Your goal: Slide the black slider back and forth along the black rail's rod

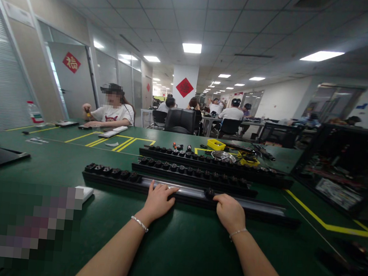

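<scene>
A long black rail [262, 208] with a silver channel lies across the green table in front of me; several black socket modules [112, 171] fill its left end. My left hand [158, 200] rests on the rail with fingers stretched out flat over the channel. My right hand [230, 212] is curled, its fingertips pinching a single black module [210, 193] seated in the channel. Both wrists wear thin bracelets.
Two more black rails [193, 173] full of modules lie behind. A yellow bin [216, 144], a metal bowl [224, 155] and tools sit further back. A black rack [343, 170] stands at right. A person works at the far left; others sit beyond.
</scene>
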`<state>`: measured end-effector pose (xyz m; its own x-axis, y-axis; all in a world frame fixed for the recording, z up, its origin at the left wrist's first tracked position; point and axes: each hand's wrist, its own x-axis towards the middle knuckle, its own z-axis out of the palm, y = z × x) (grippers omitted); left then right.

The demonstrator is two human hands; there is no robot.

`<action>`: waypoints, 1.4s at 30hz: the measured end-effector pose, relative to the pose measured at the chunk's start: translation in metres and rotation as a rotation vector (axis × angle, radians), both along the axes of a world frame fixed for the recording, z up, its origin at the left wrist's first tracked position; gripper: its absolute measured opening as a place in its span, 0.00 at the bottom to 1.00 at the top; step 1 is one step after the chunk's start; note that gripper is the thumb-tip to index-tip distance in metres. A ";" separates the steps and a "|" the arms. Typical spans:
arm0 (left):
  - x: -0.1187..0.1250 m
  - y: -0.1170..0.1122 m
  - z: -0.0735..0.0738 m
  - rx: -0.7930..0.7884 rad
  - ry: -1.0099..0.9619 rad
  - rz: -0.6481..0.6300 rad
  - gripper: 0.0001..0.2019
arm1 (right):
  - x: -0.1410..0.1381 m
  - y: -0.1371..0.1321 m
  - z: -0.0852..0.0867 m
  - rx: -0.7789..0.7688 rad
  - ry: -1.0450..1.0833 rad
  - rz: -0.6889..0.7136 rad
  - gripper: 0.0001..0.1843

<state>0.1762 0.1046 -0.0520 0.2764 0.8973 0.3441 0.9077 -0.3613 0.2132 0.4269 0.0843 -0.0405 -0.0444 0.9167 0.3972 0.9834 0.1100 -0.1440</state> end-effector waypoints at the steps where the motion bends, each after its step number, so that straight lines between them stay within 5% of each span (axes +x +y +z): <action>1: 0.000 0.000 0.000 0.001 -0.001 0.000 0.18 | 0.001 0.000 0.000 0.001 0.009 -0.004 0.20; 20: 0.000 0.000 0.001 -0.003 0.008 0.007 0.18 | -0.001 0.006 -0.005 0.044 0.263 -0.106 0.11; 26: 0.000 0.000 -0.001 0.020 -0.012 -0.002 0.17 | -0.011 0.011 -0.012 0.090 0.202 -0.155 0.25; 42: 0.000 0.002 -0.005 0.031 -0.023 -0.007 0.17 | -0.016 0.011 -0.008 0.061 0.252 -0.203 0.19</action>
